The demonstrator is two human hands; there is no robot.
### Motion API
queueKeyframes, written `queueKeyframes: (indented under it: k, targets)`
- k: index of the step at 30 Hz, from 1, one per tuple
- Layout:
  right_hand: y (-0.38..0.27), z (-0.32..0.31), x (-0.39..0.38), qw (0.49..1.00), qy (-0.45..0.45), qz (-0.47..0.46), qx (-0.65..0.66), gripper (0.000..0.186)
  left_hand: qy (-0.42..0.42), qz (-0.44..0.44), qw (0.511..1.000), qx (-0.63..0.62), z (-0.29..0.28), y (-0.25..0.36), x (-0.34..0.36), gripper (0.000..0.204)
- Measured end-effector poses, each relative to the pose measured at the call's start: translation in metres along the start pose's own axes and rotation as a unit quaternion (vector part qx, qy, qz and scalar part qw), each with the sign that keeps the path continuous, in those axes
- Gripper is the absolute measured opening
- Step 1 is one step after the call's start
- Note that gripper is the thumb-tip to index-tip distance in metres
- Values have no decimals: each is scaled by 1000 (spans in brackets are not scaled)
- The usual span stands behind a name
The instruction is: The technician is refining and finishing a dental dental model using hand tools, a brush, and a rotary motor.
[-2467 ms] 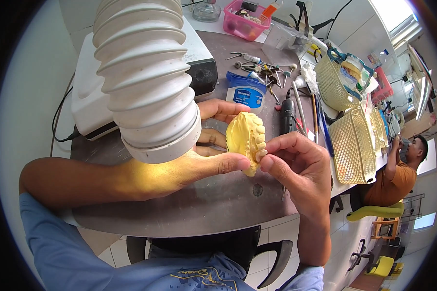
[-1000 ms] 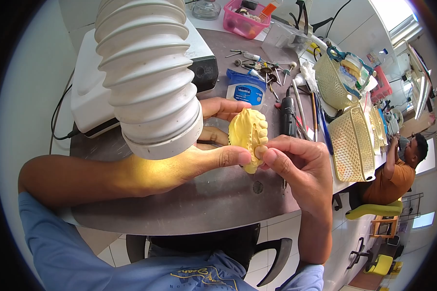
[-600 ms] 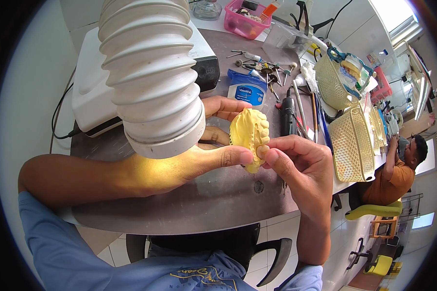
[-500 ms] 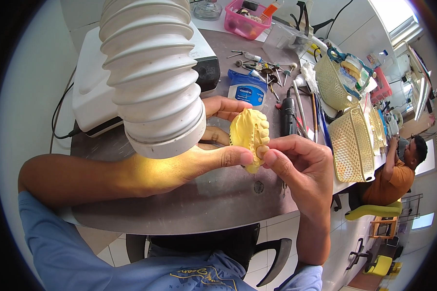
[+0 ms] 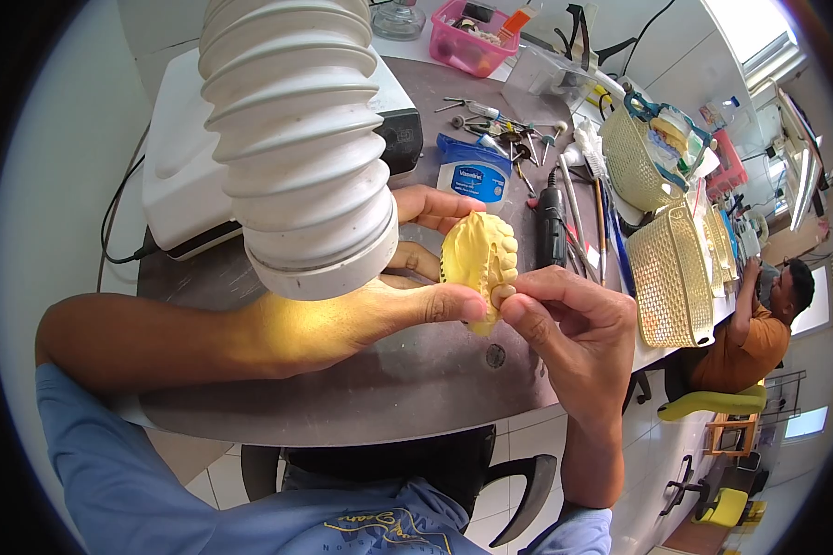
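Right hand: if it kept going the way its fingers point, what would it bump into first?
The right hand points left; its fingertips already touch the yellow dental cast. Just beyond looks to be the left hand's thumb, though depth is unclear.

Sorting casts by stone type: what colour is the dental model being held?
Pale yellow dental model, clearest in the head view.

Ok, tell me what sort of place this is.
Most likely a dental laboratory bench: the left hand and right hand hold a yellow tooth cast under a white ribbed extraction hose, with burs and hand tools nearby.
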State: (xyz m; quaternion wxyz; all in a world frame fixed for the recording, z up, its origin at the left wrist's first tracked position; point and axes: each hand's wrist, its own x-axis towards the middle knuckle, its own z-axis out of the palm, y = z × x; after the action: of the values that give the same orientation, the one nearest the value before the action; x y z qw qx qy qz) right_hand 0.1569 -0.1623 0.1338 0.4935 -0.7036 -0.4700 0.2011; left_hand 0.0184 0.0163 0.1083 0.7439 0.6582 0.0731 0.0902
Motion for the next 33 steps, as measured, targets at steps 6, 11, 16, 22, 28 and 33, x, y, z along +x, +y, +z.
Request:
queueKeyframes:
  k: [6, 11, 16, 22, 28, 33]
  targets:
    - [-3, 12, -7, 995, 40, 15, 88, 21, 15, -5, 1000, 13, 0, 0, 0, 73]
    - [0, 9, -8, 990, 34, 33, 132, 23, 20, -3, 999, -31, 3, -1, -2, 74]
    - [3, 8, -8, 995, 40, -9, 92, 18, 16, 1, 1000, 6, 1, -2, -2, 74]
    - [12, 1, -8, 997, 18, -77, -12, 27, -15, 15, 995, -97, 6, -4, 1, 69]
    - [15, 1, -3, 970, 128, -163, -126, 50, -78, -92, 962, -247, 2, -4, -2, 61]
    - [3, 0, -2, 952, 9, -220, -213, 57, -129, -125, 954, -238, -5, -3, -3, 53]
